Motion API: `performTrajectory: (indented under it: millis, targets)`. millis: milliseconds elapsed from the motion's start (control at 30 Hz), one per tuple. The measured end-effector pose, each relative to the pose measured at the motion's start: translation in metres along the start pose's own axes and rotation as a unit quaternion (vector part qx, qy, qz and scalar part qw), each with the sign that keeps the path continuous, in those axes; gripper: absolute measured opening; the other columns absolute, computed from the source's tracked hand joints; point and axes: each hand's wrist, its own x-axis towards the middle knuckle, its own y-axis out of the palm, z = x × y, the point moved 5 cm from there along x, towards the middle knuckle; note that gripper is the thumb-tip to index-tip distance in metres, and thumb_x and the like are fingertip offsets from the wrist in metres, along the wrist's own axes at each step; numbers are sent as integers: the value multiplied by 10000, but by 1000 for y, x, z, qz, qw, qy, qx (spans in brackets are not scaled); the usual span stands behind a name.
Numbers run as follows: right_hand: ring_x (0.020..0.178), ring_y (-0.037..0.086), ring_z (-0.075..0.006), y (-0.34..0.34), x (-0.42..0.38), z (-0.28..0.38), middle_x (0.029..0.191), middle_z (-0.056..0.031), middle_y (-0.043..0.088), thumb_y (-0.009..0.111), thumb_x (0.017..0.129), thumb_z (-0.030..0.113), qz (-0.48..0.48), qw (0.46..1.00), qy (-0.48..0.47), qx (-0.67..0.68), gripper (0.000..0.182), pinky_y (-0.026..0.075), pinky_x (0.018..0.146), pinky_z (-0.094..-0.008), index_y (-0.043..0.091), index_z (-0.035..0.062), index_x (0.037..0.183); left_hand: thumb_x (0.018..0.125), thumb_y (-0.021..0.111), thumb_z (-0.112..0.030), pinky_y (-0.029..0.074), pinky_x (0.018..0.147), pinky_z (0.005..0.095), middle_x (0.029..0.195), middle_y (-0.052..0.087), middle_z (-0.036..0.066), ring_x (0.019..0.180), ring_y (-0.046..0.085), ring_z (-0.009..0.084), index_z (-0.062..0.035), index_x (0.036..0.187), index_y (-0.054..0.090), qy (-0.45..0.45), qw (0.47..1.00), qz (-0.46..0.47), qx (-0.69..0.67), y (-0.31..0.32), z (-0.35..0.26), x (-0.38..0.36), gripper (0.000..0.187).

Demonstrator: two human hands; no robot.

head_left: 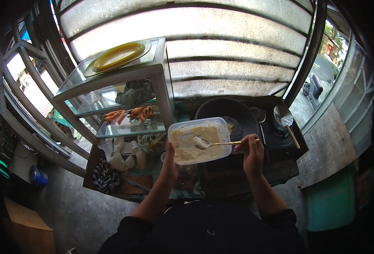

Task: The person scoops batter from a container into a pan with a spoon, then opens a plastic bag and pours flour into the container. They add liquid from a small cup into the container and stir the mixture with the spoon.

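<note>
My left hand grips the left edge of a clear plastic tub, holding it tilted toward me. Pale, thick batter coats the inside of the tub. In my right hand is a spoon, pinched by its gold-toned handle. The spoon's bowl is heaped with batter and hovers over the tub. Just behind the tub sits a wide dark frying pan, partly hidden by it; what lies in the pan is hard to make out.
At left stands a glass display case with orange fried pieces inside and a yellow-rimmed plate on top. A ladle and a small saucepan lie right of the pan. White bags and a knife are at lower left.
</note>
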Motion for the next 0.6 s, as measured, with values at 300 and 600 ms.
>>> performTrajectory:
  millis: [300,600]
  targets:
    - [720,659,-151,-76,40,-29,792,-56,614,438,1044,235,-152,986,-52,-50,251,544,670,-293,565,39,954,973,413,-600,376,1060,474,1482,358,67,1342,413,253,-224,1494,196,-22,994,-87,-64,-24,-5,-2,678]
    - [815,625,-332,-96,43,-95,809,-148,642,517,967,141,37,783,-174,-596,155,482,738,-430,615,22,949,928,361,-709,458,891,387,1373,523,22,1228,536,213,-205,1441,376,4,988,-153,-22,-33,-17,-6,719]
